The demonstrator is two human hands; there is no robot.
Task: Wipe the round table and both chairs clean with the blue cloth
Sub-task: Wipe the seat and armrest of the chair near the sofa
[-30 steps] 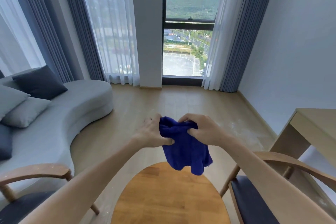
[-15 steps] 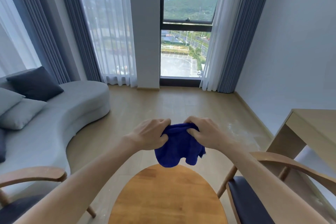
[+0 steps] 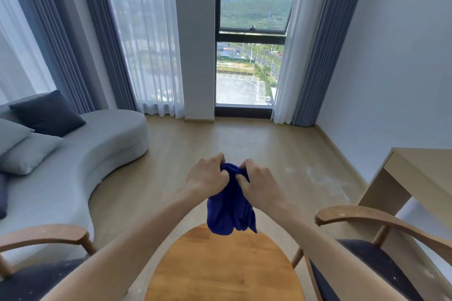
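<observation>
The blue cloth (image 3: 230,210) hangs bunched in the air above the far edge of the round wooden table (image 3: 225,269). My left hand (image 3: 206,179) grips its top edge from the left, and my right hand (image 3: 260,184) grips it from the right, the two hands close together. A chair (image 3: 44,239) with a curved wooden armrest and dark seat stands at the table's left. A second chair (image 3: 367,217) of the same kind stands at its right. Pale specks show on both dark seats.
A curved grey sofa (image 3: 97,144) with cushions fills the left side. A light wooden desk (image 3: 415,173) stands against the right wall. Curtains and a tall window (image 3: 252,61) lie ahead, beyond open wooden floor with a pale dusty patch (image 3: 315,176).
My hands have drawn closer together, bunching the cloth's top edge so it hangs narrower. The view has tilted slightly.
</observation>
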